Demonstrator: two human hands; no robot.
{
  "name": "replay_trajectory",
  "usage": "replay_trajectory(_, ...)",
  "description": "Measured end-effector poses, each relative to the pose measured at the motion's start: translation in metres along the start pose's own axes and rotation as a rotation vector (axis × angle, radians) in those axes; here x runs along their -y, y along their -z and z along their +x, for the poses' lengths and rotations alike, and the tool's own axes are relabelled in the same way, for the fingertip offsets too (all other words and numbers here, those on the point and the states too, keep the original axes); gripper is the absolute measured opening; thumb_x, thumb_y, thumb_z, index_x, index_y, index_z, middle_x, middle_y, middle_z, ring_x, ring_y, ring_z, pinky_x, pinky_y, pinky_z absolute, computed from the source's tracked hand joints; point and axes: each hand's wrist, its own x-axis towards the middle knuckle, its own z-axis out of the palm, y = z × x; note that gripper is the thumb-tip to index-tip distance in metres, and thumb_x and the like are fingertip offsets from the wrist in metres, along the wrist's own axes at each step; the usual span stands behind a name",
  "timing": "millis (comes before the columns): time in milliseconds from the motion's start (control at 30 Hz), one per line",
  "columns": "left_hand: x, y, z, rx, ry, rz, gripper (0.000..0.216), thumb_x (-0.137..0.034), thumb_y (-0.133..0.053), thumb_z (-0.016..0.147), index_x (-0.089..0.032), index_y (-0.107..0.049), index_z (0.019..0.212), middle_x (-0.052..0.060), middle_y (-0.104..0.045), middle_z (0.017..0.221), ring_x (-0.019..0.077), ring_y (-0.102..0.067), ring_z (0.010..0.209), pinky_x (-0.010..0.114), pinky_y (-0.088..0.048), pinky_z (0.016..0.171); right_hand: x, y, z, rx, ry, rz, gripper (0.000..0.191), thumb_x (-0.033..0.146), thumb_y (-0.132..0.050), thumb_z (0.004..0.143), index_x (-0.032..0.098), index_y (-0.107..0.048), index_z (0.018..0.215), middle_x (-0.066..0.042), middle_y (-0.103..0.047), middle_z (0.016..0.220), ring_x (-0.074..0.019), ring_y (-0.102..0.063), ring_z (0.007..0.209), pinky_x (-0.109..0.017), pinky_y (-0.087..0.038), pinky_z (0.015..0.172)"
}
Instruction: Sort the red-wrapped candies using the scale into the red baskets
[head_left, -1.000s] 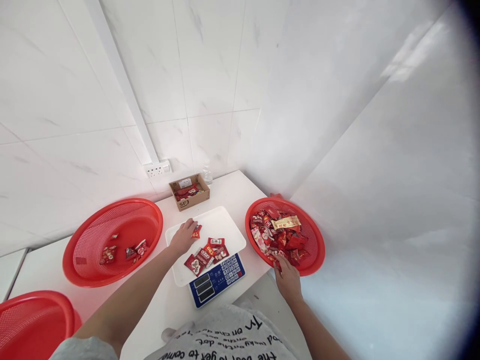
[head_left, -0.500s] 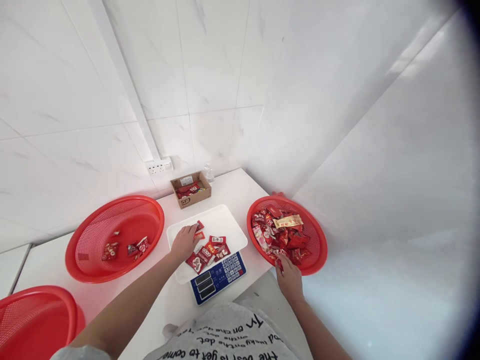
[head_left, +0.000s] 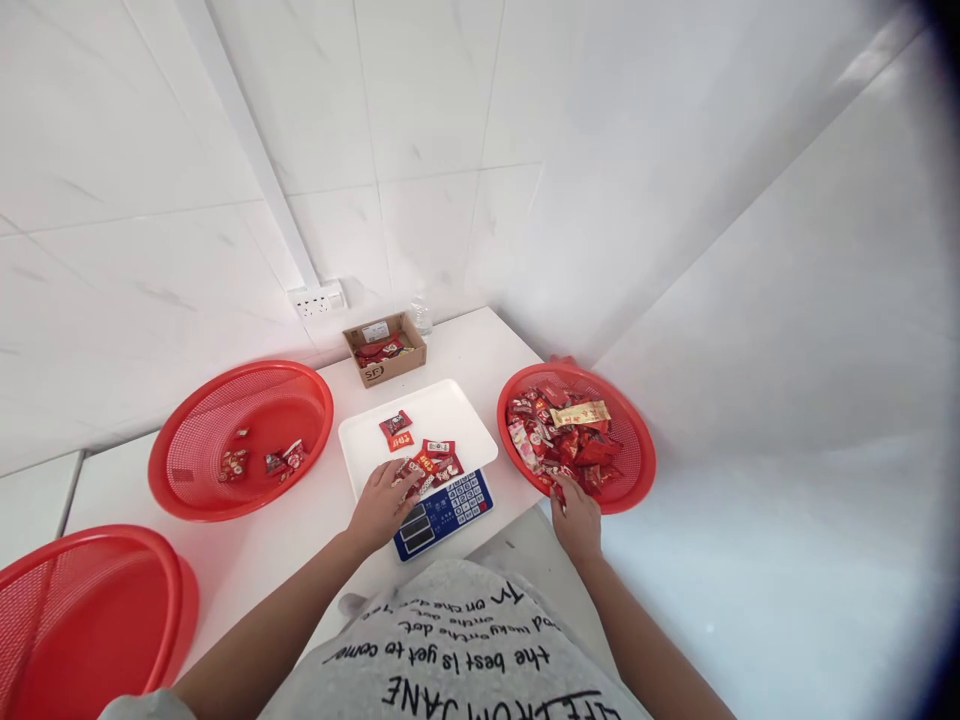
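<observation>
My left hand [head_left: 379, 508] is over the near left part of the white scale tray [head_left: 442, 400]. Its fingers close on a red snack packet [head_left: 409, 475], partly covering it. Other red packets [head_left: 445, 466] lie beside that hand, overlapping. Farther back on the tray rest a dark red packet [head_left: 395, 424] and an orange-red one [head_left: 401, 440]. My right hand [head_left: 577, 520] is at the near rim of the right red basket [head_left: 637, 470], fingers curled in among wrapped snacks [head_left: 577, 455]. What those fingers grip is hidden.
The scale's blue keypad panel [head_left: 444, 518] faces me. Behind the tray stand a cardboard box [head_left: 394, 368] of red packets and a clear bottle [head_left: 421, 316]. On the left are a red basket [head_left: 187, 490] with a few snacks and another red basket [head_left: 150, 545]. A wall socket [head_left: 318, 300] is behind.
My left hand has moved from the back packets on the tray toward me, onto the near left ones. My right hand stays at the basket rim. The view has tilted downward slightly.
</observation>
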Motion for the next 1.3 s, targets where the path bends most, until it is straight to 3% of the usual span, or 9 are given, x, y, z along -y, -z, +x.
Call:
replay_trajectory(267,0.008,-0.006,-0.010,0.026,0.048,-0.042,0.038,-0.027,-0.034,0.089,-0.027,-0.050,0.123,0.005,-0.033,0.138,0.0249,-0.027,0.127,0.043,-0.028,0.105,0.001,0.000,-0.001,-0.017,0.002,0.012,0.035,0.027,-0.037,0.084,0.016,-0.056,0.111,-0.010,-0.060,0.114,-0.0219,-0.054,0.101,-0.035,-0.039,0.082)
replay_trajectory(400,0.014,-0.002,-0.010,-0.015,0.170,-0.077,0.045,-0.025,-0.037,0.087,-0.024,-0.036,0.132,0.008,-0.036,0.137,0.0231,-0.031,0.127,0.042,-0.029,0.104,-0.001,-0.003,-0.002,-0.027,0.001,0.002,0.035,0.027,-0.037,0.084,0.017,-0.056,0.111,-0.010,-0.060,0.115,-0.0218,-0.054,0.100,-0.035,-0.039,0.083)
replay_trajectory(533,0.015,0.005,-0.010,-0.030,0.217,-0.068,0.046,-0.031,-0.040,0.086,-0.019,-0.036,0.131,0.011,-0.041,0.132,0.0237,-0.035,0.123,0.040,-0.030,0.103,-0.004,-0.005,-0.002,-0.029,0.004,-0.005,0.034,0.027,-0.037,0.083,0.017,-0.056,0.110,-0.010,-0.060,0.114,-0.0221,-0.054,0.102,-0.036,-0.039,0.083)
replay_trajectory(667,0.015,0.008,-0.009,-0.009,0.215,-0.056,0.053,-0.034,-0.049,0.082,-0.021,-0.035,0.131,0.009,-0.048,0.125,0.0237,-0.042,0.117,0.039,-0.032,0.099,-0.005,-0.007,-0.003,-0.045,0.011,0.007,0.035,0.026,-0.038,0.082,0.018,-0.057,0.111,-0.010,-0.059,0.114,-0.0220,-0.054,0.101,-0.035,-0.039,0.083)
replay_trajectory(1000,0.013,0.011,-0.002,0.040,0.244,-0.049,0.048,-0.015,-0.044,0.078,-0.018,-0.040,0.126,0.008,-0.052,0.124,0.0218,-0.044,0.116,0.036,-0.035,0.098,-0.002,-0.004,-0.002,-0.031,0.005,-0.004,0.034,0.027,-0.038,0.083,0.017,-0.057,0.109,-0.010,-0.060,0.113,-0.0221,-0.055,0.099,-0.035,-0.039,0.082)
replay_trajectory(1100,0.012,0.019,0.000,0.031,0.283,-0.098,0.043,-0.010,-0.037,0.080,-0.018,-0.044,0.122,0.008,-0.056,0.117,0.0206,-0.048,0.112,0.035,-0.038,0.094,-0.002,-0.004,-0.002,-0.037,-0.003,0.004,0.034,0.026,-0.038,0.083,0.017,-0.058,0.109,-0.010,-0.060,0.112,-0.0222,-0.055,0.098,-0.035,-0.039,0.083)
replay_trajectory(1300,0.011,0.037,0.005,-0.072,0.470,-0.261,0.033,-0.020,-0.034,0.085,-0.018,-0.044,0.117,0.008,-0.063,0.103,0.0195,-0.059,0.093,0.032,-0.045,0.078,-0.001,-0.003,-0.002,-0.031,-0.002,0.007,0.034,0.027,-0.038,0.083,0.017,-0.057,0.109,-0.010,-0.060,0.112,-0.0220,-0.055,0.098,-0.035,-0.039,0.081)
